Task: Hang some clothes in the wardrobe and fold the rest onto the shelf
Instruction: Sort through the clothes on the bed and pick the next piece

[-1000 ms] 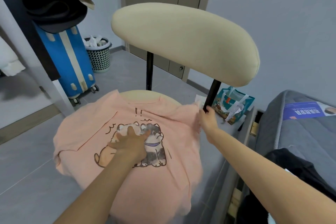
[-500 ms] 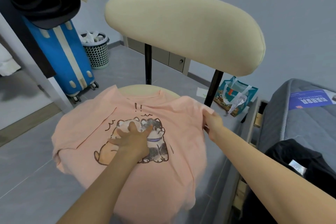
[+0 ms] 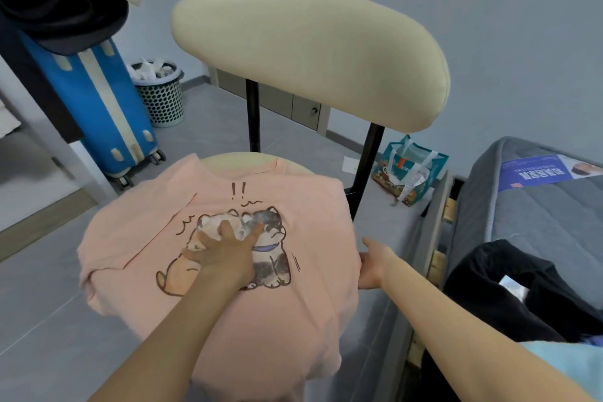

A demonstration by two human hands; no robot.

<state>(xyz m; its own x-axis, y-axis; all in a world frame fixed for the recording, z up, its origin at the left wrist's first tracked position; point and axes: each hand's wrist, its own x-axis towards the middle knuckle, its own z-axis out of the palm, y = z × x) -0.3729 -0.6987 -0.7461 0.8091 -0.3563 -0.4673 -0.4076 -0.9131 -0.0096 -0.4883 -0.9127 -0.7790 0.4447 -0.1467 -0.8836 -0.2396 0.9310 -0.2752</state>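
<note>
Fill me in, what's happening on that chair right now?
A person is folding a pink T-shirt with a cartoon print, spread face-up over the seat of a cream chair. The left hand presses flat on the print at the middle of the shirt. The right hand is at the shirt's right edge, which looks already tucked in; whether it grips the cloth is unclear. Dark clothes lie on the bed to the right.
</note>
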